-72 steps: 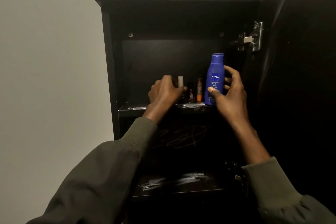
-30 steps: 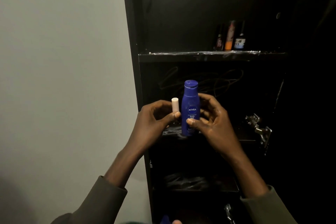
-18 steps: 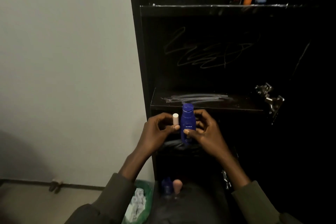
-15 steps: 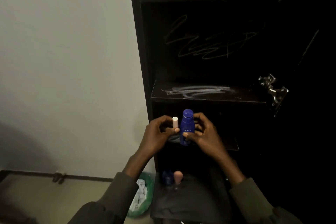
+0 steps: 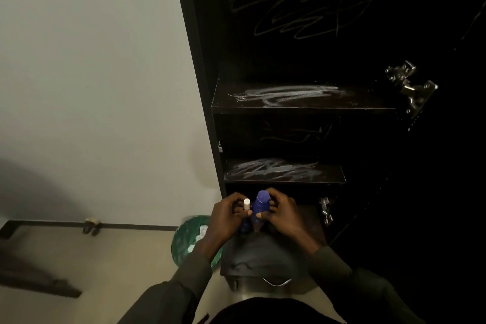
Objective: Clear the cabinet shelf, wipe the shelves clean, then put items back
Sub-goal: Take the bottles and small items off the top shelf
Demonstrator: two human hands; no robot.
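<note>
Two items carried down from the top shelf to the low black surface.

Head view: since a moment ago the left hand [image 5: 226, 214], pinching the small white stick [image 5: 246, 203], and the right hand [image 5: 282, 212], gripping the blue plastic lotion bottle [image 5: 261, 205], have dropped below the dusty, white-smeared black cabinet shelves [image 5: 302, 98]; clearing continues. A green bin [image 5: 184, 241] stands on the beige floor by the pale wall.

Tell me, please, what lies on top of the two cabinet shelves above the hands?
Both the upper shelf and the lower shelf carry only whitish smears; no items show there. Their back corners are too dark to judge.
</note>
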